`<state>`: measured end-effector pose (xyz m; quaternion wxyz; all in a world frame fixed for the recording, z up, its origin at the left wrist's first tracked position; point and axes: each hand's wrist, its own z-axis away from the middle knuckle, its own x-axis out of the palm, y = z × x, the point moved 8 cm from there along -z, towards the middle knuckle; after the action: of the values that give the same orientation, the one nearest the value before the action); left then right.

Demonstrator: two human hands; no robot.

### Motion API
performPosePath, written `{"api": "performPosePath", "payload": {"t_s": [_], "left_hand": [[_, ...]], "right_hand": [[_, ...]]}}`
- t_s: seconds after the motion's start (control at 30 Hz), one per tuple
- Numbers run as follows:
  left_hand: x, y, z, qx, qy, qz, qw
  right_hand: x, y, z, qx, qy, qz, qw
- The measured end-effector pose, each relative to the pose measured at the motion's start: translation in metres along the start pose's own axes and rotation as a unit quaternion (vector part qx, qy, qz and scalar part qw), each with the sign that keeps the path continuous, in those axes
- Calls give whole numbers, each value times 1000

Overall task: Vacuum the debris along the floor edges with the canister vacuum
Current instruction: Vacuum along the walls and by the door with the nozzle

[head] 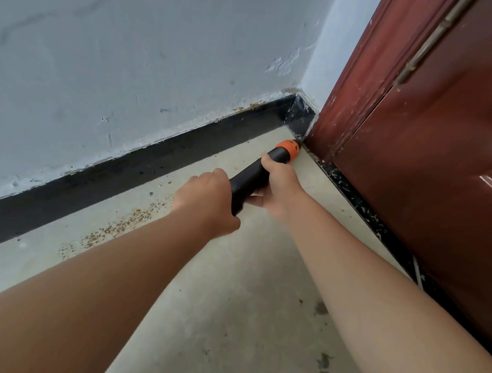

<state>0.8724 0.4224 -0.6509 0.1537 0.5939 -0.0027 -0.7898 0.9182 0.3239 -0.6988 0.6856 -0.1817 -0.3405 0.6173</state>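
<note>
Both hands grasp the black vacuum wand (250, 179): the left hand (208, 196) wraps its rear end, the right hand (274, 186) clasps it just behind the orange collar (288, 150). The collar points into the corner where the black skirting (152, 160) meets the red door (433, 173); the nozzle tip is hidden, probably touching the floor. The wand looks rigid, light and smooth. Debris (122, 226) lies beside the skirting, left of the wand.

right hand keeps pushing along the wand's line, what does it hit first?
Likely the black baseboard in the corner beside the red door frame. The right hand grips the vacuum wand, whose orange tip already sits about there; depth is unclear.
</note>
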Motion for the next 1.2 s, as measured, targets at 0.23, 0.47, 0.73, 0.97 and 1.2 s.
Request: {"api": "performPosePath", "payload": {"t_s": [0.23,0.47,0.73,0.97,1.2], "left_hand": [[10,-17,23,3,0,-1,1000],[1,-55,36,-23,31,8,999],[-9,-106,38,-85,33,6,996],[-4,-104,25,-79,10,19,997],[-3,-100,34,-52,14,48,997]], "right_hand": [[6,26,10,8,-1,17,1000],[40,41,11,-1,-4,37,999],[92,49,6,27,-19,92,995],[91,44,-2,33,-5,86,996],[83,47,12,50,11,55,997]]}}
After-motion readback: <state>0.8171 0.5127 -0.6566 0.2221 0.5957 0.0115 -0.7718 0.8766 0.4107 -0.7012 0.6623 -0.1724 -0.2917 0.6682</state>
